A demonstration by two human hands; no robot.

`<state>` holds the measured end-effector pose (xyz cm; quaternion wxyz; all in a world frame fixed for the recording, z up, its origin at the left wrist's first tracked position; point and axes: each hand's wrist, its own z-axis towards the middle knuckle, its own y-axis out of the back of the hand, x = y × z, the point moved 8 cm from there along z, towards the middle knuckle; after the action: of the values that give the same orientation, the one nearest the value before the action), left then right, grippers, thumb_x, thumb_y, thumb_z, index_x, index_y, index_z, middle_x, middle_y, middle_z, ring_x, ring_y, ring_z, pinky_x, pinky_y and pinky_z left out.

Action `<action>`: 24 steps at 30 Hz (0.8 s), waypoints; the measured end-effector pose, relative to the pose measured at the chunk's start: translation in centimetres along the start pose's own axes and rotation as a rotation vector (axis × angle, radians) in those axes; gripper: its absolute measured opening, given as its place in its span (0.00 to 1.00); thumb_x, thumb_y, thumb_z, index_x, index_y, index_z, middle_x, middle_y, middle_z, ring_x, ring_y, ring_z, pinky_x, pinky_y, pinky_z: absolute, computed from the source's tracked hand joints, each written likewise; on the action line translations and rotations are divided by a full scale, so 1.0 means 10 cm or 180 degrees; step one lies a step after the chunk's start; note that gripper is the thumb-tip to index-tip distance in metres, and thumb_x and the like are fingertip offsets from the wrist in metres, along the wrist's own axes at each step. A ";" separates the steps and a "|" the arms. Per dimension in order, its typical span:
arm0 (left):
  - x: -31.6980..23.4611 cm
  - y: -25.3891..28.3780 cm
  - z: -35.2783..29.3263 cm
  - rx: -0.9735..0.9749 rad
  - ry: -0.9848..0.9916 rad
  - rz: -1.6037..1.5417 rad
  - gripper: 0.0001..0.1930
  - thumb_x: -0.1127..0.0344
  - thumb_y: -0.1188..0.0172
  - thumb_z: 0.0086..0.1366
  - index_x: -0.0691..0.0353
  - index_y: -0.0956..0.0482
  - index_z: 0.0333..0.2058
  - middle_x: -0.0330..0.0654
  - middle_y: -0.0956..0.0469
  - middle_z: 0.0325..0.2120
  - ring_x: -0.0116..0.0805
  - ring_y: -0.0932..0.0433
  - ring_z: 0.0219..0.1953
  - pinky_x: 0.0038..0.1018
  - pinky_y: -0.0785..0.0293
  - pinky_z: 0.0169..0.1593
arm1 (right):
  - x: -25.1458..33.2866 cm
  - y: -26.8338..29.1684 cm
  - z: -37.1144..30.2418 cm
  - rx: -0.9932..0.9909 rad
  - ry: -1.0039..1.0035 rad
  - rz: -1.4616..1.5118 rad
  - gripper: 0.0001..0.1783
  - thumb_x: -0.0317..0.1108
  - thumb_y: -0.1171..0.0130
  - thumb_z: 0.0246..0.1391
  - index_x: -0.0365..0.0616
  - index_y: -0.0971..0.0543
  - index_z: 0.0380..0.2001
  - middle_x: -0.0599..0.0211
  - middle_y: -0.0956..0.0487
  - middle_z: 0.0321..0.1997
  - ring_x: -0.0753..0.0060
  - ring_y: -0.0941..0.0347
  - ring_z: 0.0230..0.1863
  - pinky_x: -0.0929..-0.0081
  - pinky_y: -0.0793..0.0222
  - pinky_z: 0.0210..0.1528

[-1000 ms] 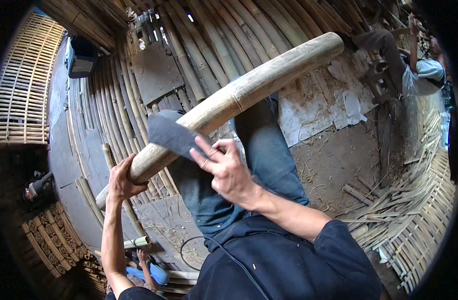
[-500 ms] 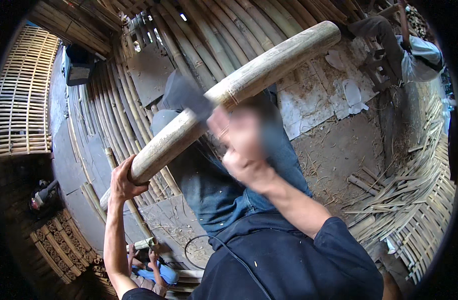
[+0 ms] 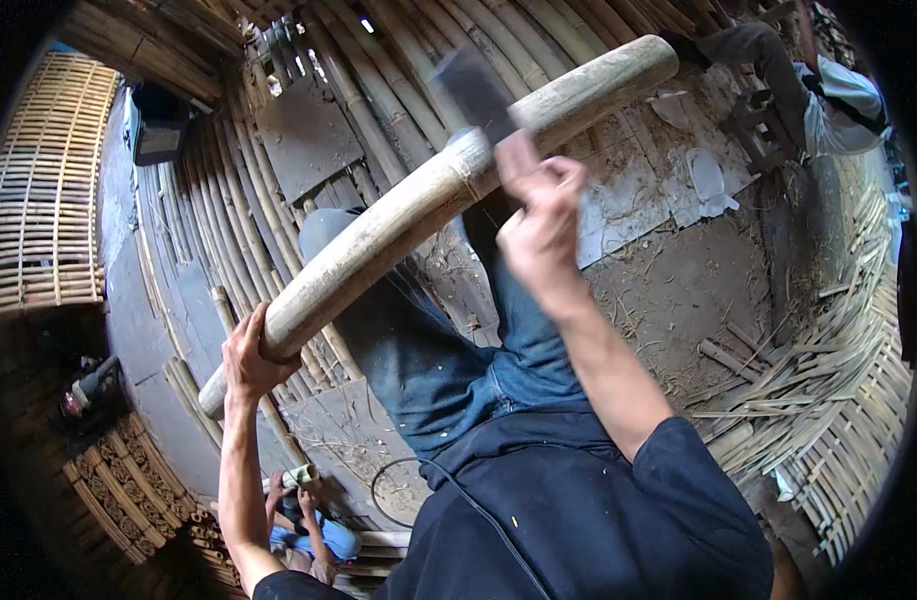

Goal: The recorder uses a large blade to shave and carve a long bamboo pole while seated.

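Note:
A thick, pale bamboo pole [image 3: 379,225] slants across my lap and knees, its far end up at the right. My left hand [image 3: 256,357] is wrapped round its lower left part, and a pale rounded end [image 3: 213,393] shows just past that hand. In my closed right hand [image 3: 544,225] is the handle of a cleaver with a broad, dark blade [image 3: 474,92]. Motion blurs the blade, which lies across the pole just right of its node ring. Whether its edge touches the bamboo I cannot tell.
Bamboo poles [image 3: 229,200] cover the floor ahead, with a grey board [image 3: 309,138] on them. Woven bamboo strips [image 3: 849,400] are at the right, a lattice panel [image 3: 44,190] at the left. One person [image 3: 324,540] handles bamboo at lower left; another [image 3: 839,110] sits far right.
My right hand and the cleaver have moved right and farther away along the pole. The left hand keeps its grip, and the pole has barely shifted.

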<state>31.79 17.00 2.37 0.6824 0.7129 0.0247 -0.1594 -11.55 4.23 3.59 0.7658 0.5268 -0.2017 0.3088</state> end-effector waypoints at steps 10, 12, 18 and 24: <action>0.02 0.06 0.14 0.0197 -0.0035 -0.0371 0.49 0.61 0.16 0.35 0.68 0.21 0.61 0.58 0.13 0.45 0.57 0.11 0.45 0.45 0.15 0.51 | 0.58 -0.47 -0.48 0.0410 0.0723 0.0613 0.42 0.12 0.48 0.39 0.48 0.13 0.61 0.56 0.16 0.67 0.52 0.26 0.57 0.62 0.33 0.66; -0.01 0.08 0.20 0.0629 0.0286 -0.0732 0.49 0.62 0.17 0.34 0.69 0.21 0.61 0.59 0.13 0.43 0.56 0.11 0.45 0.43 0.16 0.52 | 0.12 -0.27 -0.23 0.0369 -0.0044 0.0273 0.45 0.13 0.48 0.39 0.49 0.15 0.64 0.56 0.17 0.68 0.53 0.26 0.58 0.62 0.33 0.66; -0.18 0.13 0.41 0.0921 0.0614 -0.1131 0.43 0.68 0.18 0.36 0.74 0.19 0.57 0.55 0.12 0.40 0.44 0.10 0.43 0.37 0.16 0.56 | 0.33 -0.40 -0.32 0.0683 0.0080 0.0529 0.31 0.12 0.48 0.47 0.38 0.11 0.53 0.45 0.14 0.62 0.48 0.27 0.52 0.60 0.29 0.60; -0.19 0.24 0.38 0.0981 0.0783 -0.1136 0.46 0.69 0.18 0.37 0.75 0.20 0.61 0.54 0.12 0.46 0.43 0.12 0.48 0.36 0.18 0.61 | 0.52 -0.37 -0.37 0.0463 0.0518 0.0340 0.34 0.12 0.49 0.49 0.41 0.14 0.60 0.45 0.14 0.61 0.55 0.30 0.49 0.60 0.28 0.56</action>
<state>29.85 13.45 5.08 0.5187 0.8068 0.2082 -0.1913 -5.28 8.12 2.96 0.7218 0.5427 -0.1437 0.4047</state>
